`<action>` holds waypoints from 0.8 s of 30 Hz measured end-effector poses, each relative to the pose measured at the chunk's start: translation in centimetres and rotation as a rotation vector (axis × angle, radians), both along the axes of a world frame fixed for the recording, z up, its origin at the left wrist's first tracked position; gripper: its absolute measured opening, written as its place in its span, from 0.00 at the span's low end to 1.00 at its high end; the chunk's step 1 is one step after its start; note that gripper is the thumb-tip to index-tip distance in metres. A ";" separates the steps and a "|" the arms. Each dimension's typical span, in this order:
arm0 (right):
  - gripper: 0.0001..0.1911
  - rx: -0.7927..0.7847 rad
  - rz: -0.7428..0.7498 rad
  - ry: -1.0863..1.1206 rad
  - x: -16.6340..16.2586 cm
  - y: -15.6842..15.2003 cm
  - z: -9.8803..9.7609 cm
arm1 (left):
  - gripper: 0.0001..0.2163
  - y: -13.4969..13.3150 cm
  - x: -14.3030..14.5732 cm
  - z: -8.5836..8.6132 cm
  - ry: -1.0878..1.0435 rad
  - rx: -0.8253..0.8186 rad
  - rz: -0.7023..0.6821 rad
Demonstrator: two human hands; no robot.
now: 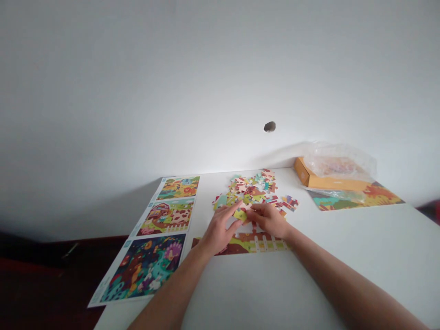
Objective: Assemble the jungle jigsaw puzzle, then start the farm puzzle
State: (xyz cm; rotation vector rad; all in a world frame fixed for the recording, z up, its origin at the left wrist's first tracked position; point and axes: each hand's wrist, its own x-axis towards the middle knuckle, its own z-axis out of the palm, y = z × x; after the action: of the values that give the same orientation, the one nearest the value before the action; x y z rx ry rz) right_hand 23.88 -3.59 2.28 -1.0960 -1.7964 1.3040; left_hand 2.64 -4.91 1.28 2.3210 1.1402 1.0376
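Observation:
My left hand (pixel 220 228) and my right hand (pixel 270 219) meet over a yellow-green puzzle piece (pixel 240 214) on the white table (pixel 343 238). Both pinch the piece from opposite sides, left fingers stretched toward it, right fingers curled. Just below them lies a joined strip of puzzle (pixel 256 243) showing a white fence on brown and green. Beyond the hands sits a heap of loose puzzle pieces (pixel 256 188).
A long reference sheet (pixel 154 233) with three colourful pictures lies along the table's left edge. At the back right an orange box (pixel 326 181) under a clear plastic bag (pixel 340 160) rests on another picture sheet (pixel 354 197). A dark mark (pixel 270 127) is on the white wall.

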 end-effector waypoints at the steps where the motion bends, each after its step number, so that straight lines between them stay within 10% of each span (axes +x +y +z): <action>1: 0.21 0.029 0.001 -0.027 0.0 -0.1 0.2 | 0.21 0.0 0.0 0.0 -0.006 0.002 -0.002; 16: 0.21 -0.149 -0.070 0.179 0.0 0.3 1.0 | 0.12 0.3 -0.3 0.3 -0.221 -0.108 0.184; 24: 0.20 -0.066 -0.387 0.251 1.5 1.8 0.2 | 0.13 0.5 -0.6 0.3 -0.212 -0.070 0.228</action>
State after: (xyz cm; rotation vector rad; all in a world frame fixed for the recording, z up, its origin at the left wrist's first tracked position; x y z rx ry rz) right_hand 25.36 -1.82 2.46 -1.1864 -1.2902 1.2077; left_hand 2.07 -4.37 1.55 2.0049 1.3518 1.2676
